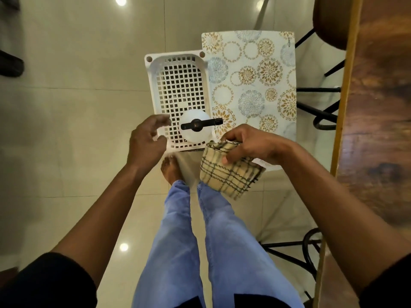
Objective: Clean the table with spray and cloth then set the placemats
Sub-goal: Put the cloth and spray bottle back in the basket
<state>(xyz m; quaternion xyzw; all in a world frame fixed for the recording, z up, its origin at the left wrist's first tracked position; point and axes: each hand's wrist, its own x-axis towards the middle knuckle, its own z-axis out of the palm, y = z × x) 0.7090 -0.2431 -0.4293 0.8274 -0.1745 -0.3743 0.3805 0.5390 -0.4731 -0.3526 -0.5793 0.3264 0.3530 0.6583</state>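
The spray bottle stands upright in the near end of a white perforated plastic basket, its black trigger head pointing toward the placemats; it looks a light, translucent plastic thing, smooth and rather slippery on its rounded body, so the narrow neck under the trigger head seems the surest place to grip it. The left hand hovers just beside the bottle at the basket's near rim, fingers spread and curled, holding nothing; the right hand pinches a folded checked cloth, soft and limp, its lower part hanging free. Beside the basket lies a stack of floral-patterned placemats, flat and probably flexible; what carries them is hidden. The wooden bench runs along the right edge, apart from all of these.
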